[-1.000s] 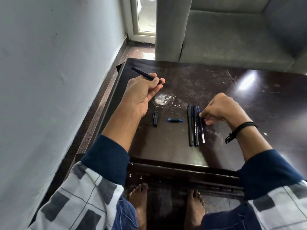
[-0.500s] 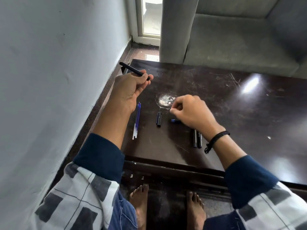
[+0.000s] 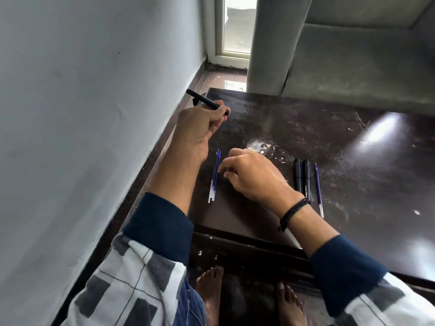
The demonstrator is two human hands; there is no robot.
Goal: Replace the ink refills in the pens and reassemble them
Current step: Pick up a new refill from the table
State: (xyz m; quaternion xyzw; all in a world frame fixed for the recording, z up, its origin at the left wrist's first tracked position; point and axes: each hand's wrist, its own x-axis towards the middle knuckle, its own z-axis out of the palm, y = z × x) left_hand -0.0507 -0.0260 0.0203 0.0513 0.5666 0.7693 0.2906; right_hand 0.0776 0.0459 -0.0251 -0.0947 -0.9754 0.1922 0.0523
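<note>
Left hand [image 3: 196, 130] raised, fingers closed around black pen barrel [image 3: 207, 102]. Right hand [image 3: 254, 175] curled over worktop [image 3: 353, 161] beside blue refills [image 3: 214, 176]; grip contents unclear.

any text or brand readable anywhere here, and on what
Right black pen: white print low on the barrel, too blurred to read.
Left black pen, pen barrel in the left hand, refills and single refill: no print visible.
Table, wall: none.
</note>
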